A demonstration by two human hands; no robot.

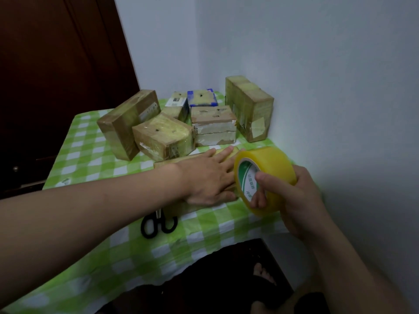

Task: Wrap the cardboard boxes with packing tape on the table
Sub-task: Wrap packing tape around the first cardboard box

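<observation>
Pale-walled corner, desk (90,159) in green check. Item: flat cardboard box (169,163), near right edge, under left grip (210,177), fingers straight, pressing. Beside it, right grip (294,200) curled round tape roll (267,164). I judge: taping under way; next, pull tape across, keep box pinned.

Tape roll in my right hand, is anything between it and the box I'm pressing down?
Nothing visible. The right hand grips the tape roll at the right end of the box, beside the left hand lying flat on top. The scissors lie at the box's near side, clear of the roll.
</observation>
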